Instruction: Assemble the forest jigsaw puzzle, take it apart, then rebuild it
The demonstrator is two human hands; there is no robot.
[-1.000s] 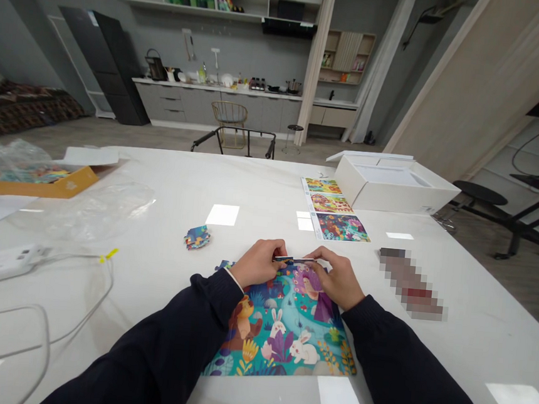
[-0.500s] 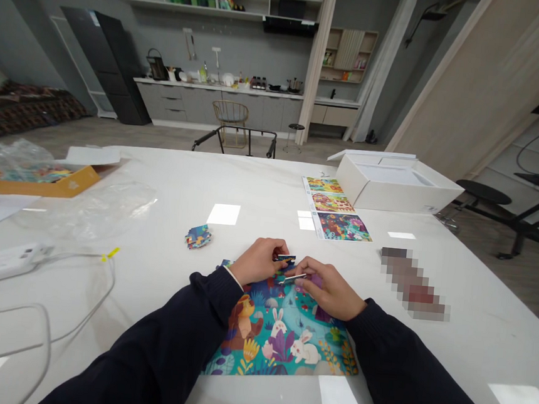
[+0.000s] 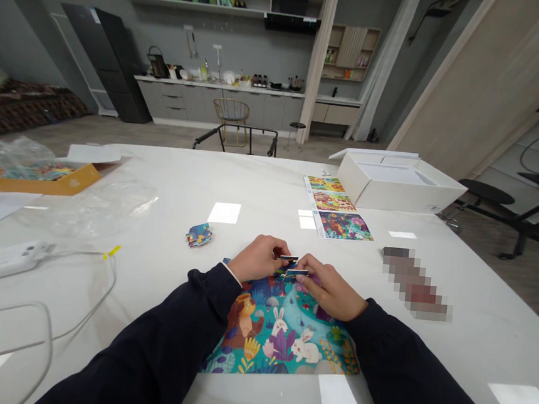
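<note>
A colourful puzzle picture (image 3: 281, 335) with rabbits, a bear and flowers lies flat in front of me. Over its far edge, my left hand (image 3: 259, 258) pinches a thin puzzle piece (image 3: 289, 258) between thumb and fingers. Close beside it, my right hand (image 3: 330, 288) grips another puzzle piece (image 3: 297, 272), held nearly edge-on. My hands and sleeves cover parts of the picture's top and sides. A small stack of puzzle pieces (image 3: 199, 235) sits on the table to the left of my left hand.
On the white table (image 3: 167, 180), a printed picture sheet (image 3: 343, 226) lies beside an open white box (image 3: 397, 191). An orange box (image 3: 45, 182) with pieces and clear plastic is at far left. A power strip (image 3: 4, 264) and its cable (image 3: 82, 321) lie nearer. A blurred object (image 3: 416, 284) is at right.
The piece in my right hand has turned from slanted to almost level, and its printed side shows more. My left hand still holds its piece, nearly unmoved.
</note>
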